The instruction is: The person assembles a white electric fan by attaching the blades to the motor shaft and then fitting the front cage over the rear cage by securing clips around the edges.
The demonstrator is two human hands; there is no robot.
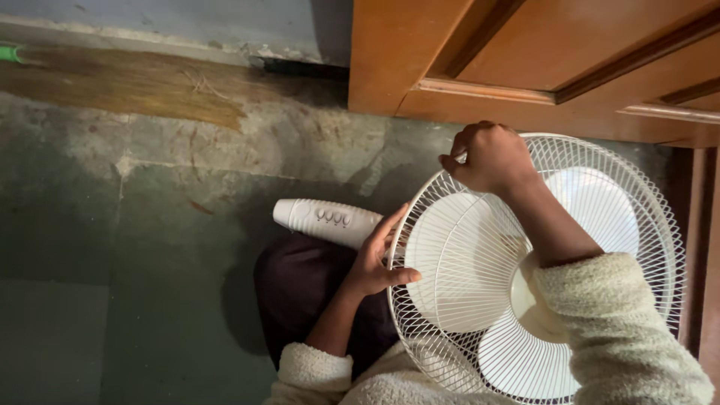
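Round white wire fan guard [480, 247] with white blades behind it, filling the lower right of the frame, tipped face-up over the lap. Left hand [375, 259] at the guard's left rim, fingers spread flat, thumb hooked onto the wires. Right hand [491, 157] at the upper rim, curled tight, pinching the wires; nearer the top edge. White fan stem with buttons [326, 219] running left from the guard. Guard's lower edge hidden by cream fleece sleeves [615, 330]. Wooden door [540, 52] upper right, broom bristles [135, 86] upper left.
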